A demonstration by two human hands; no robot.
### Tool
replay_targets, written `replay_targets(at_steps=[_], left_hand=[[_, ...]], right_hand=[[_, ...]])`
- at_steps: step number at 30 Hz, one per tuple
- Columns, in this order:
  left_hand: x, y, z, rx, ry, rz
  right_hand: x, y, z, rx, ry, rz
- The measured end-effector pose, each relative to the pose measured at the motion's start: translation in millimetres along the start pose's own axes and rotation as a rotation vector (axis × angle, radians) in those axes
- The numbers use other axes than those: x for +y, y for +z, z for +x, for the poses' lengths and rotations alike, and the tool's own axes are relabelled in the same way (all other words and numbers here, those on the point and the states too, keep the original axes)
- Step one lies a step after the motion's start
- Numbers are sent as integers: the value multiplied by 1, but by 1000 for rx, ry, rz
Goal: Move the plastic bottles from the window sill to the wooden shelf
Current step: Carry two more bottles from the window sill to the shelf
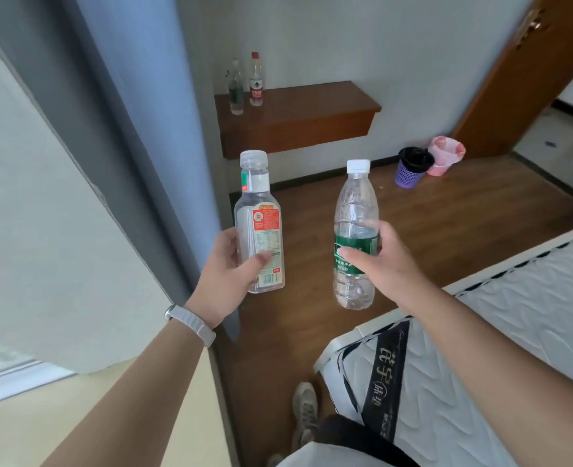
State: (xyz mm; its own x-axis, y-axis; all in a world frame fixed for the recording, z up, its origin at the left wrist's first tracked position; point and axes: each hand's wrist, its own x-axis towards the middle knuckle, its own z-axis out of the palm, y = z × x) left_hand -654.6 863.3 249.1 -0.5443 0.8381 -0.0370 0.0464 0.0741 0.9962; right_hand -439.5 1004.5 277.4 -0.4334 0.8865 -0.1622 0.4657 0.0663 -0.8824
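My left hand (223, 271) grips a clear squarish bottle with a red-and-white label (260, 210), held upright. In my right hand (386, 261) is a clear round bottle with a green label and white cap (356, 210), also upright. Both are held out in mid-air above the wooden floor. Ahead, the wooden shelf (312, 106) juts from the white wall. Two bottles stand at its left end: a green-labelled one (236, 89) and a red-capped, red-labelled one (256, 80). The pale window sill (76, 409) lies at my lower left.
A grey-blue curtain (150, 123) hangs at the left between me and the shelf. A white mattress (480, 332) fills the lower right. A purple bin (413, 170) and a pink bin (445, 156) stand on the floor by an open wooden door (521, 72).
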Motion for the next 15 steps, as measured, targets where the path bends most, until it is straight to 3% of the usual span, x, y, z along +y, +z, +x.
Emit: replay_targets(at_steps=[15], left_hand=[[10,7,178,111,-102,94]], right_hand=[[-5,-3,203,-80,-16,196]])
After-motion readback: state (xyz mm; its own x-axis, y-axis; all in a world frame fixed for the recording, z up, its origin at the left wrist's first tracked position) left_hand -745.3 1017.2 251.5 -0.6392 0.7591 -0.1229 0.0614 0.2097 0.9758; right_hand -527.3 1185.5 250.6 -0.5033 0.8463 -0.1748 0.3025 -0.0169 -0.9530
